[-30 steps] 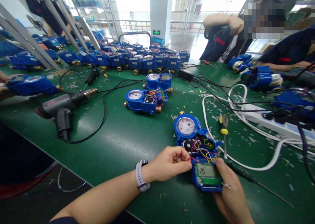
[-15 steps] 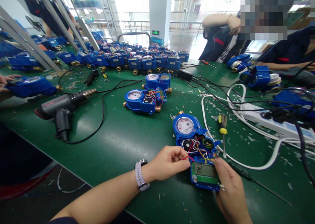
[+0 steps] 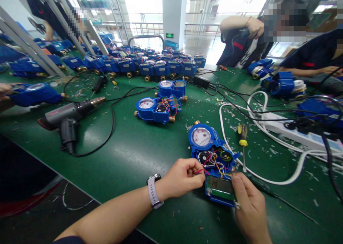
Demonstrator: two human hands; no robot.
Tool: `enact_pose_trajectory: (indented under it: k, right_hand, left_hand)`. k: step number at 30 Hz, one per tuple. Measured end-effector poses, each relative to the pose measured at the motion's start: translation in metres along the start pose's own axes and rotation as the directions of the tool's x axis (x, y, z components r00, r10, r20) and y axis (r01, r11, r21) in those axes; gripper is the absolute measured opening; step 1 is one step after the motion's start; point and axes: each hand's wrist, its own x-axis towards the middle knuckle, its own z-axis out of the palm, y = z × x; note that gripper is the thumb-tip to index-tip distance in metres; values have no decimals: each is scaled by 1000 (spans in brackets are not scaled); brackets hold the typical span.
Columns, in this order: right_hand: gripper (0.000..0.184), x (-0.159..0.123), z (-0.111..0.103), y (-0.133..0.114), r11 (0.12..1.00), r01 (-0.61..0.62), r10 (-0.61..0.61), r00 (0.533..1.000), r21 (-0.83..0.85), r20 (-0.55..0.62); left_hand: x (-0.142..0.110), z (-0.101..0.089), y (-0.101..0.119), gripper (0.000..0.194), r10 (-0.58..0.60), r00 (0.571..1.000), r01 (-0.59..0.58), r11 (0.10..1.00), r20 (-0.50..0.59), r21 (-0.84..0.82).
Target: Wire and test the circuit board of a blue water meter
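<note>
A blue water meter [image 3: 201,137] lies on the green bench in front of me, its electronics compartment uncovered and full of coloured wires [image 3: 214,160]. Its display cover [image 3: 220,190], with a circuit board and a lit-up reading of about 20, is folded out toward me. My left hand [image 3: 187,176], with a watch on the wrist, pinches the red wires [image 3: 198,171] at the cover's left. With thumb and fingers, my right hand [image 3: 248,197] grips the cover's right edge, where a thin red wire shows by the thumb.
A yellow-black screwdriver [image 3: 242,138] and white cable [image 3: 292,179] lie to the right, near a power strip [image 3: 302,131]. A heat gun [image 3: 71,120] rests left. Two more meters [image 3: 146,110] stand ahead, many behind. Co-workers sit across; another's hand [image 3: 5,93] holds a meter at far left.
The display cover has tilted and shifted slightly left with my right hand. My left hand has drawn the red wires a little to the left.
</note>
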Motion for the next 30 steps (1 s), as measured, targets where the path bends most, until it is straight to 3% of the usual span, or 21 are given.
enact_pose_trajectory:
  k: [7, 15, 25, 30]
  right_hand:
    - [34, -4, 3, -6, 984, 125, -132, 990, -124, -51]
    - [38, 1, -2, -1, 996, 70, -71, 997, -51, -28]
    - [27, 0, -4, -10, 904, 300, -330, 943, -306, -51]
    - [28, 1, -4, -8, 882, 334, -366, 930, -334, -37]
  left_hand:
    - [1, 3, -2, 11, -22, 998, 26, 997, -66, 69]
    - [-2, -1, 5, 12, 0, 1000, -1, 996, 8, 90]
    - [1, 0, -2, 7, 35, 999, -30, 993, -41, 114]
    - [0, 1, -3, 7, 49, 996, -38, 987, -68, 157]
